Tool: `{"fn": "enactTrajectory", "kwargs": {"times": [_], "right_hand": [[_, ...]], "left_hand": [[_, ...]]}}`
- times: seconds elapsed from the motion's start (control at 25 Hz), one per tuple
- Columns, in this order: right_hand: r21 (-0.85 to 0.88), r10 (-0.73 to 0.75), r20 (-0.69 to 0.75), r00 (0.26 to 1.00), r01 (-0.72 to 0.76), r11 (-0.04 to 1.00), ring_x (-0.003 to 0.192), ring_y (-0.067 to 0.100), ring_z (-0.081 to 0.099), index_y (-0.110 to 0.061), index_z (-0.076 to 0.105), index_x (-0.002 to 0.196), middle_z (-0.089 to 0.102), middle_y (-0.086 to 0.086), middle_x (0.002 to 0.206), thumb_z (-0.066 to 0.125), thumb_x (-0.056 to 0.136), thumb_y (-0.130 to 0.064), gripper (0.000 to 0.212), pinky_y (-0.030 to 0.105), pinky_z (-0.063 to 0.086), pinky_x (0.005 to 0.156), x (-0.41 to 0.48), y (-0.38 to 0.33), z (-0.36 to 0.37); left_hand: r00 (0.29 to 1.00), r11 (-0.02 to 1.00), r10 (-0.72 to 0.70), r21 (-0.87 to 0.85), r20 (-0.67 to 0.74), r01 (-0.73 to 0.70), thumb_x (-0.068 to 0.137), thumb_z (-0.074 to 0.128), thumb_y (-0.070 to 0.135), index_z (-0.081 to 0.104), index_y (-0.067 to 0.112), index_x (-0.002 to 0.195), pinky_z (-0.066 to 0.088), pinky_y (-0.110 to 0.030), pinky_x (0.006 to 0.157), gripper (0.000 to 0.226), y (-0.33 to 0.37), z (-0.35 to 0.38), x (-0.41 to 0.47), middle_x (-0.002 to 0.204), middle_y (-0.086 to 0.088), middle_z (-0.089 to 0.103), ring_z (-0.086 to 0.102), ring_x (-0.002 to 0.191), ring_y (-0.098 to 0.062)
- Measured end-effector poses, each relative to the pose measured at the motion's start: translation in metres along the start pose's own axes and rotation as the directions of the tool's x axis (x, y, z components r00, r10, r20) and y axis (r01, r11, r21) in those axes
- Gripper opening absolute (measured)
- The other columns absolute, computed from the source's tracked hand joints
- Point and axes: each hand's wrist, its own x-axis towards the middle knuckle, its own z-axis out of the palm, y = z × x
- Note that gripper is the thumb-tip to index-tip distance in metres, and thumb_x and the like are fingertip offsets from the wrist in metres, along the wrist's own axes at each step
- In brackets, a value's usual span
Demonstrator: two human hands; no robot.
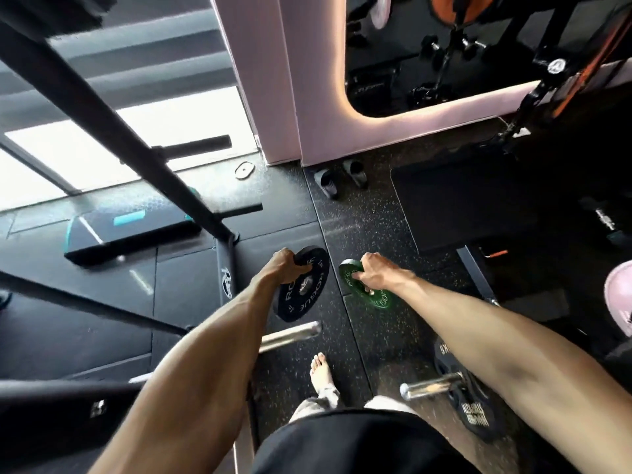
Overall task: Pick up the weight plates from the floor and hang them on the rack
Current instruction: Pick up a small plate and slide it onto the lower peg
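The left hand (285, 266) is gripping a round black rubber weight plate (302, 286), fingers curled over its rim; the right hand (374, 271) is clutching a small green round weight plate (371, 290).

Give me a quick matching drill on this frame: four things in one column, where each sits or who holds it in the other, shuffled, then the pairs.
Things:
1. black plate
2. green plate
3. slippers
4. step platform

Places:
A. on the floor by the pink wall
B. gripped by the right hand
C. on the floor at far left, near the window
D. gripped by the left hand

Pairs: 1-D, 2-B, 3-A, 4-C
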Motion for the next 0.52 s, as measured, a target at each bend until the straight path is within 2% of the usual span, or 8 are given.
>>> {"fn": "enactTrajectory", "kwargs": {"times": [0.12, 0.24, 0.32, 0.4, 0.48, 0.52], "right_hand": [[-0.002, 0.006, -0.037, 0.999, -0.007, 1.000, 0.122, 0.035, 0.055, 0.003, 0.050, 0.130, 0.054, 0.020, 0.133, 0.053, 0.102, -0.032, 0.045, 0.039, 0.044, 0.100, 0.034, -0.011, -0.030], [-0.004, 0.010, -0.048, 0.999, -0.010, 1.000, 0.125, 0.033, 0.052, 0.004, 0.047, 0.134, 0.051, 0.020, 0.139, 0.050, 0.103, -0.031, 0.046, 0.033, 0.041, 0.100, 0.076, -0.013, -0.059], [0.006, 0.007, -0.047, 0.999, -0.007, 1.000, 0.129, 0.037, 0.047, 0.005, 0.045, 0.136, 0.048, 0.022, 0.142, 0.049, 0.103, -0.031, 0.049, 0.036, 0.037, 0.104, 0.101, -0.011, -0.081], [-0.038, -0.028, -0.019, 0.999, 0.027, 0.999, 0.137, 0.040, 0.039, 0.006, 0.039, 0.142, 0.041, 0.025, 0.147, 0.048, 0.103, -0.031, 0.055, 0.044, 0.031, 0.111, 0.129, -0.008, -0.102], [-0.065, -0.053, 0.035, 0.998, 0.055, 0.996, 0.139, 0.035, 0.037, 0.004, 0.037, 0.144, 0.038, 0.022, 0.151, 0.048, 0.104, -0.029, 0.053, 0.039, 0.029, 0.113, 0.161, -0.008, -0.128], [-0.099, -0.076, 0.062, 0.995, 0.082, 0.992, 0.137, 0.032, 0.042, 0.001, 0.040, 0.143, 0.042, 0.019, 0.149, 0.050, 0.103, -0.027, 0.050, 0.035, 0.033, 0.111, 0.180, -0.008, -0.140]], "left_hand": [[0.999, 0.998, 0.039, 0.042, 0.006, -0.039, 0.088, 0.070, 0.041, 0.070, 0.002, 0.106, 0.042, -0.028, 0.067, 0.043, 0.015, -0.022, 0.040, 0.096, -0.014, 0.069, 0.061, 0.081, -0.024], [1.000, 0.997, 0.030, 0.078, -0.010, -0.029, 0.087, 0.071, 0.041, 0.069, 0.003, 0.102, 0.047, -0.030, 0.067, 0.041, 0.029, -0.040, 0.082, 0.092, -0.011, 0.068, 0.062, 0.079, -0.024], [0.999, 0.998, 0.018, 0.062, -0.044, -0.016, 0.087, 0.071, 0.040, 0.067, 0.002, 0.099, 0.046, -0.031, 0.066, 0.039, 0.038, -0.052, 0.110, 0.093, -0.014, 0.068, 0.061, 0.078, -0.025], [0.998, 0.997, -0.014, 0.078, -0.066, 0.019, 0.088, 0.070, 0.040, 0.067, 0.001, 0.100, 0.044, -0.031, 0.065, 0.041, 0.048, -0.062, 0.138, 0.092, -0.014, 0.068, 0.060, 0.078, -0.025], [0.994, 0.996, -0.065, 0.052, -0.092, 0.070, 0.088, 0.070, 0.041, 0.065, 0.002, 0.102, 0.043, -0.031, 0.065, 0.041, 0.059, -0.076, 0.166, 0.091, -0.013, 0.065, 0.060, 0.079, -0.026], [0.990, 0.994, -0.097, 0.033, -0.102, 0.101, 0.088, 0.070, 0.041, 0.064, 0.003, 0.102, 0.044, -0.032, 0.065, 0.041, 0.063, -0.083, 0.179, 0.091, -0.012, 0.065, 0.060, 0.079, -0.026]]}}
